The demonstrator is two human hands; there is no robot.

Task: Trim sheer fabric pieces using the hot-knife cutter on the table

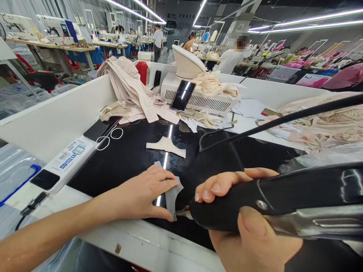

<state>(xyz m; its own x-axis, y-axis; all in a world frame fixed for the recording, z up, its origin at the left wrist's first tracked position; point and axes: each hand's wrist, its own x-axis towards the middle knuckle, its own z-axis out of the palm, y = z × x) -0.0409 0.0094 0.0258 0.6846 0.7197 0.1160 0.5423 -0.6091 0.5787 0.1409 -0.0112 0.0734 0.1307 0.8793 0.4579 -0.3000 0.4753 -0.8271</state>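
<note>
My right hand (249, 234) is wrapped round a thick black glue gun (227, 206) with a metal lever along its side. Its narrow metal nozzle meets the lower edge of a small grey fabric piece (171, 194) on the glossy black tabletop (130, 158). Across that piece lies my left hand (147, 190), fingers apart and thumb low near the nozzle; it covers part of the piece. Further back, a cream fabric piece (166, 146) of similar curved shape rests flat, touched by neither hand.
A black hose (283, 119) slants across the right side. Beige fabric strips (133, 87) heap at the back left, and more fabric (334, 121) lies right. A phone (183, 95) leans against a white vented box (210, 99). A long white box (68, 155) lines the left edge.
</note>
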